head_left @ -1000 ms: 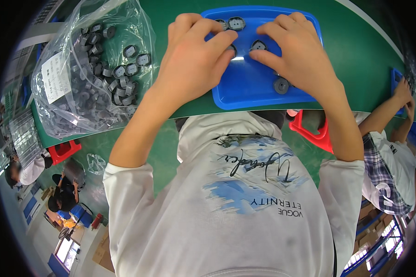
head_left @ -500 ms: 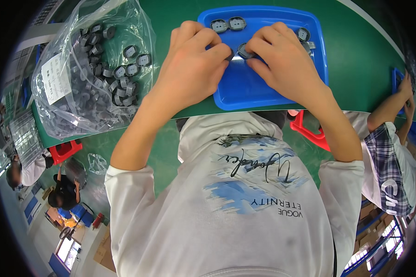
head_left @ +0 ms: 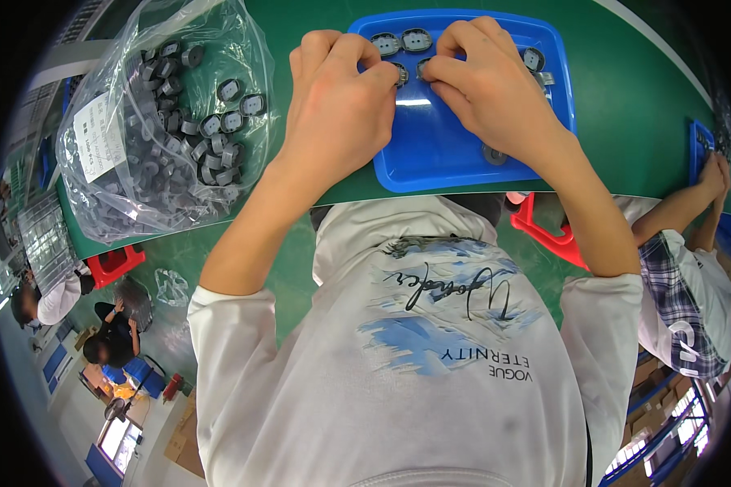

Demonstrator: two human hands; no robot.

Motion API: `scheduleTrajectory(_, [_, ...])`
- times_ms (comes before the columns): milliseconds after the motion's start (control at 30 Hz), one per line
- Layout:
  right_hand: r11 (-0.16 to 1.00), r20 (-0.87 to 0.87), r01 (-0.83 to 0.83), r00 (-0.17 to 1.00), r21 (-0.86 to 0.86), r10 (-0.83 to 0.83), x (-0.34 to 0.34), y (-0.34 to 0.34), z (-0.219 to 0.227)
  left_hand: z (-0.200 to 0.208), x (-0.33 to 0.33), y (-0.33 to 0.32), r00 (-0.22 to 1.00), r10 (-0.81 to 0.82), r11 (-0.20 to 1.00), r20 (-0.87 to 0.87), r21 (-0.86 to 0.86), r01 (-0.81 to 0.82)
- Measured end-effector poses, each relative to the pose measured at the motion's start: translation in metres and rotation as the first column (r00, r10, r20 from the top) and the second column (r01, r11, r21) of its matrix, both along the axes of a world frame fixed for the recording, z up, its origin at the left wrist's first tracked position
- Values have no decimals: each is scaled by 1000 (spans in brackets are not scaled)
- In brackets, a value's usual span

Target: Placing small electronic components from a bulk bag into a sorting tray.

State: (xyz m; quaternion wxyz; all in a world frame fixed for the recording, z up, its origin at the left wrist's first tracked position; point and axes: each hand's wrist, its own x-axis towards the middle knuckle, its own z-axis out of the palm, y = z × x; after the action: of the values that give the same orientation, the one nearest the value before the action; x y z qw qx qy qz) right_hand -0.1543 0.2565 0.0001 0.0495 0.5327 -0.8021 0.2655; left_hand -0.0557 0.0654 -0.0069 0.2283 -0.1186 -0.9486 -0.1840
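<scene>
Over the blue tray [head_left: 447, 174], my left hand [head_left: 337, 105] pinches a small grey plastic part [head_left: 401, 75] between thumb and fingertips. Close beside it, my right hand [head_left: 491, 85] grips another grey part [head_left: 421, 70], mostly covered by the fingers. Two rounded-square grey caps [head_left: 416, 40] lie side by side at the tray's far left. A similar cap [head_left: 534, 59] sits by the far right wall, with a small pale piece [head_left: 546, 79] near it. Beneath my right wrist lies a round grey piece [head_left: 495, 154], partly hidden.
A clear plastic bag [head_left: 97, 203] full of grey caps [head_left: 211, 126] lies open on the green table [head_left: 309, 183] at left. At the right a co-worker's hands [head_left: 715, 174] are at another blue tray [head_left: 698, 142]. Red stools [head_left: 115, 266] stand below the table edge.
Both hands have shifted slightly away from me, toward the tray's far side. A round grey piece now shows under my right wrist. The co-worker's arms at right have moved lower.
</scene>
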Motion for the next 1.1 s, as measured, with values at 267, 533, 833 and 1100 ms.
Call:
scheduleTrajectory(267, [867,-401,-280,910,-412,103,-21,-21,-29,-3,-4,1,998,65,998,-22,10,-65])
scheduleTrajectory(533, [952,37,-74,995,-296,89,-14,-11,-10,-11,1,0,992,124,987,32,101,-127])
scheduleTrajectory(833, [937,165,322,925,136,-342,-34,39,47,-14,7,-4,984,139,957,108,242,-161])
scheduleTrajectory(1100, [891,-47,316,947,326,-319,-20,44,25,-13,-6,-7,991,104,975,87,186,-118])
